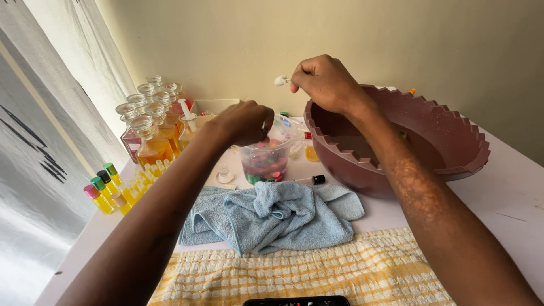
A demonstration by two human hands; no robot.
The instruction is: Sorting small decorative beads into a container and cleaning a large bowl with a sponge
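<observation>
While left hand (245,122) dips pinched into clear tub (265,161) of coloured caps, right hand (324,84) pinches small white piece (280,81)

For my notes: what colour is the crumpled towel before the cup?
Light blue towel, clearest in the head view.

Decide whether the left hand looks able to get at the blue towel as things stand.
Probably yes: the left hand is over the clear cup, and the blue towel lies uncovered just in front of it, with nothing between.
</observation>
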